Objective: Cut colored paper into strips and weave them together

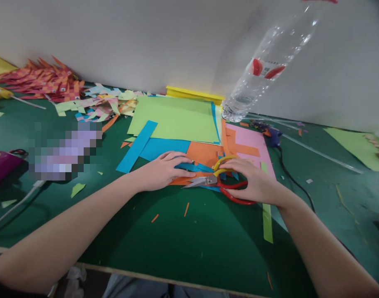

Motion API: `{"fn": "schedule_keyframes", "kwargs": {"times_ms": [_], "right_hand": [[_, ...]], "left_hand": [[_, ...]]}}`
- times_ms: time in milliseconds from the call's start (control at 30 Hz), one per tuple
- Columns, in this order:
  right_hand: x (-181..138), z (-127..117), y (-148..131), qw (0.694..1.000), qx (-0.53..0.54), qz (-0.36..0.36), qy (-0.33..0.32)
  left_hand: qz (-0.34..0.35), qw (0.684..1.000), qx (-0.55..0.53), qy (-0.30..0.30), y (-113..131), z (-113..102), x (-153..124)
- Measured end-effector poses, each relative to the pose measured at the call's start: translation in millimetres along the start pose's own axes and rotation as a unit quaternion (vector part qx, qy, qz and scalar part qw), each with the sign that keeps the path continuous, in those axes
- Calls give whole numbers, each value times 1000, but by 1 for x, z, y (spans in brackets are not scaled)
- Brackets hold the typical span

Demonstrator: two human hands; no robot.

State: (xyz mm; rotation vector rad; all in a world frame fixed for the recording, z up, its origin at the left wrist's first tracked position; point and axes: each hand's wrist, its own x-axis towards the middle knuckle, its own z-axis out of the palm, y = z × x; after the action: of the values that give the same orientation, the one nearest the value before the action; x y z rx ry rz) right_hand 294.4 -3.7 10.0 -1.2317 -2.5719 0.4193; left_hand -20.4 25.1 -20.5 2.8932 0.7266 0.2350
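Note:
My right hand (254, 180) is closed round the scissors (212, 179), which have one yellow and one red handle. Their metal blades point left, slightly parted, over an orange paper strip (179, 181). My left hand (169, 170) lies just left of the blades, its thumb and fingers closed on paper strips. A blue paper strip (195, 167) runs from between those fingers toward the scissors. Under and behind both hands are orange paper (204, 152) and blue paper (167, 148). Exactly where the blades meet the paper is hard to make out.
Green sheets (177, 118) lie behind the hands, beside a clear plastic bottle (257, 74). A loose blue strip (138, 147) and a blurred-out device (66, 153) are to the left. Pink paper (254, 138), a glue gun (272, 135) and its cord lie right. Folded red-orange paper pieces (49, 80) are piled back left.

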Motion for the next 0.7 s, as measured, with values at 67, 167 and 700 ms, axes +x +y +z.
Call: {"fn": "schedule_keyframes", "kwargs": {"times_ms": [67, 167, 700], "right_hand": [[0, 2, -1, 1000, -14, 0, 1], [-1, 2, -2, 1000, -16, -4, -3], [-3, 1, -17, 999, -35, -15, -14]], "left_hand": [[0, 1000, -4, 4, -1, 1, 0], [2, 1000, -7, 12, -1, 2, 0], [-2, 1000, -7, -10, 2, -3, 1]]}}
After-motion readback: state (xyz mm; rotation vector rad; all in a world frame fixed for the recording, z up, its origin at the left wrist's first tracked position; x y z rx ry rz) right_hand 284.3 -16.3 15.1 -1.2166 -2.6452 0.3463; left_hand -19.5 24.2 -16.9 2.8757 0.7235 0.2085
